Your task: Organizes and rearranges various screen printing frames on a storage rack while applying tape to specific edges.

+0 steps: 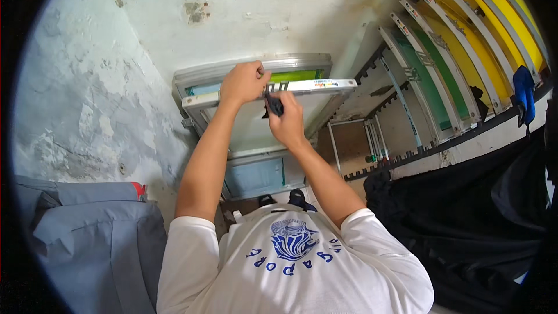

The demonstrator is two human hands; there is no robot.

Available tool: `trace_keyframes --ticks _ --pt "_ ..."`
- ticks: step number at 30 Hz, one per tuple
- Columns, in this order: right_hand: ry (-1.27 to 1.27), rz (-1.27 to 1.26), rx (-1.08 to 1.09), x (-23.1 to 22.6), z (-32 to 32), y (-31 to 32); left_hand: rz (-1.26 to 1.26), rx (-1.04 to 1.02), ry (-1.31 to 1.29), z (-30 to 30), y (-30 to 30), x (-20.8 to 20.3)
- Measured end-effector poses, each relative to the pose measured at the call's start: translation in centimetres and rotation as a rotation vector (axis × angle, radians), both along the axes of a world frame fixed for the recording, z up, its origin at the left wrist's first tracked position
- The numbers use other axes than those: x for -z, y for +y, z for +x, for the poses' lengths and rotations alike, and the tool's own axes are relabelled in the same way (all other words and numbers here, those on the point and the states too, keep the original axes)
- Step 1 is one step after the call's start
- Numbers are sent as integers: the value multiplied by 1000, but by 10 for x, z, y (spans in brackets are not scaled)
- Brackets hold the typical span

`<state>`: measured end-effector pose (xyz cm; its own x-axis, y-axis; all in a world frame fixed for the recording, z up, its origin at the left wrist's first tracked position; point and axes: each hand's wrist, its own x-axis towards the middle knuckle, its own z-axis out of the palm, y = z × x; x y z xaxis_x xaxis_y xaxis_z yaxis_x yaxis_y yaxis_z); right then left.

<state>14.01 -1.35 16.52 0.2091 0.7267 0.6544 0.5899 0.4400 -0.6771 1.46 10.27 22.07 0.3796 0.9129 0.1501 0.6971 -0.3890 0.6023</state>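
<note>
In front of me a silver metal frame (317, 85) with a pale panel stands tilted against other frames. My left hand (243, 84) is at its top bar, left of the middle. Its thumb and fingers are curled together; whatever they may pinch is hidden. Just right of it, my right hand (288, 121) is closed around a small black object (275, 106), its kind unclear. That object meets the top bar beside dark marks on the bar's face. Behind stands another metal frame (302, 60) with a yellow-green panel.
At right, a toothed black rack (430, 150) holds several metal frames with green and yellow panels (459, 40). A blue cloth item (524, 96) hangs there. Black fabric (465, 215) lies at lower right, grey fabric (104, 227) at lower left. A light-blue panel (256, 175) stands low ahead.
</note>
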Motion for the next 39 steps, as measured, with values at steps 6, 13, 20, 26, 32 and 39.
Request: trace_keyframes --ticks 6,13,20,26,32,39 --pt "13 58 -18 -50 -11 -22 4 -10 56 3 -1 -8" --pt "-32 39 -21 -27 15 7 57 -29 22 12 5 -22" --pt "29 -84 48 1 29 -17 38 -8 34 20 -4 -22" --pt "68 -40 41 0 27 -17 41 -28 25 21 -7 -15" --pt "22 -146 34 19 32 -15 27 -23 31 25 -7 -30" --pt "144 7 50 4 28 -14 -12 -24 30 25 -10 -41"
